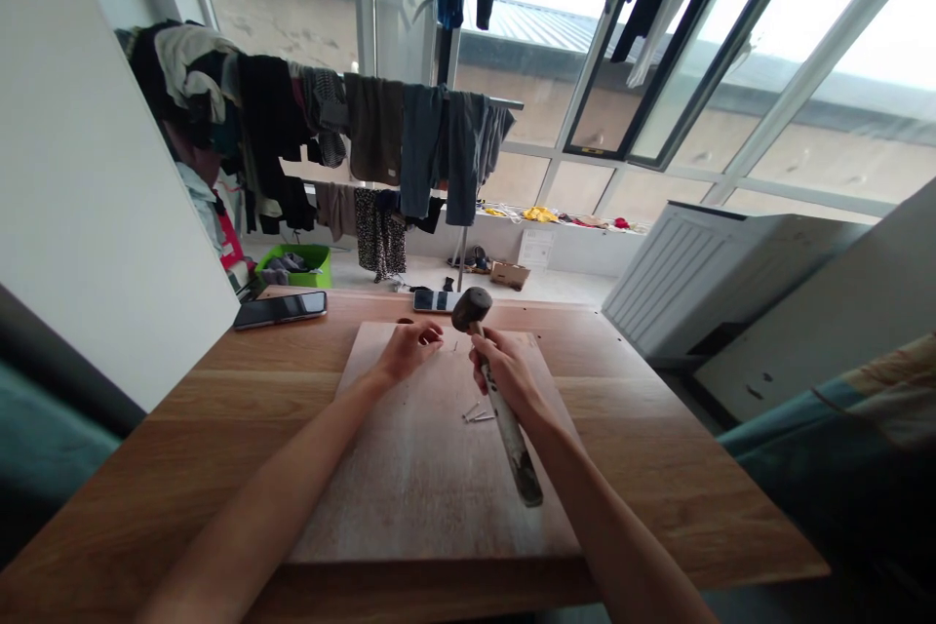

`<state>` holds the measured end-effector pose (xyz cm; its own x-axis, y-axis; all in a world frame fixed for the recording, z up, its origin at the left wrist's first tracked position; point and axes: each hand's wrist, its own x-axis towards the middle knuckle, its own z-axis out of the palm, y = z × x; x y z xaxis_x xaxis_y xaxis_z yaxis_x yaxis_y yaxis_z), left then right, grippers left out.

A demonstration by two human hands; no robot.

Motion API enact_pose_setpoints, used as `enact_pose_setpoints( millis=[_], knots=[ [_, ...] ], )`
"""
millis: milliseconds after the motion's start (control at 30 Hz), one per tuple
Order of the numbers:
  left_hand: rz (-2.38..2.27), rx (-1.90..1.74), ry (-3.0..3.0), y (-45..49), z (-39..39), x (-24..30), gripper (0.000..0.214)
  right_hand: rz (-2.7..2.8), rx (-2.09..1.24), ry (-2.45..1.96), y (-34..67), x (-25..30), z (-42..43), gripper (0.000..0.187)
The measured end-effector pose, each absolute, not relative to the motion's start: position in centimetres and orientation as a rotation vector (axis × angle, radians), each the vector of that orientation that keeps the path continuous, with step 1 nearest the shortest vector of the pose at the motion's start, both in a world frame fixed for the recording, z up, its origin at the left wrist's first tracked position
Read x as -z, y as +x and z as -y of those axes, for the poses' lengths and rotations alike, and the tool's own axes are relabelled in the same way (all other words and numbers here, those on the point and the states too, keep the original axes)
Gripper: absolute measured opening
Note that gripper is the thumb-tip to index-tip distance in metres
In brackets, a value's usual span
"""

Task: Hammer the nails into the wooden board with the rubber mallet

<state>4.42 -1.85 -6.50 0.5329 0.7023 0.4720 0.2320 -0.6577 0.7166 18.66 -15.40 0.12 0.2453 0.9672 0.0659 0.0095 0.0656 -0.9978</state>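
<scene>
While your right hand (504,372) wraps the mallet (488,380) handle, fingers curled tight, left hand (409,348) pinches a nail (454,346) on the board (409,468), head just above.

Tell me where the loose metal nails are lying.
In the head view the loose metal nails lie on the pale wooden board, just left of the right hand gripping the black-headed mallet.

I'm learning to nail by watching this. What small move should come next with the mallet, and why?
Probably a light tap. The right hand grips the mallet with its head raised just above the board, and the left hand pinches what looks like a small nail on the board, fingers close by, so a gentle strike seems safest.
</scene>
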Motion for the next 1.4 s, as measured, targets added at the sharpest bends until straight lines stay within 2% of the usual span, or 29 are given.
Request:
enact_pose_setpoints(
  millis=[133,333,733,900,1000,1100,1200,1400],
  knots=[
    [-0.732,-1.064,2.125,4.4,1.9,6.7,0.023,1.066,-0.987,-1.257,17.8,0.3,14.7,0.024],
    [-0.709,-1.061,2.113,4.3,2.1,6.2,0.026,1.088,-1.004,-1.264,17.0,1.8,14.8,0.026],
    [-0.699,-1.021,2.104,4.2,2.0,6.3,0.028,1.125,-1.008,-1.319,16.9,2.6,14.9,0.02],
    [-0.74,-0.923,2.144,3.9,2.1,4.2,0.038,1.059,-1.032,-1.244,17.8,1.6,15.3,0.025],
    [-0.781,-0.886,2.296,4.0,3.3,1.8,0.023,0.964,-0.963,-1.183,18.9,0.8,15.8,0.026],
    [-0.545,-0.668,2.483,4.7,5.7,0.3,0.009,0.875,-0.893,-1.15,19.9,0.3,16.1,0.024],
    [-0.451,-0.448,2.593,5.7,8.3,0.7,0.014,0.823,-0.862,-1.145,20.4,0.3,16.1,0.024],
    [-0.513,-0.434,2.683,6.6,10.0,2.6,0.02,0.799,-0.875,-1.134,20.2,0.7,15.8,0.025]
  ],
)
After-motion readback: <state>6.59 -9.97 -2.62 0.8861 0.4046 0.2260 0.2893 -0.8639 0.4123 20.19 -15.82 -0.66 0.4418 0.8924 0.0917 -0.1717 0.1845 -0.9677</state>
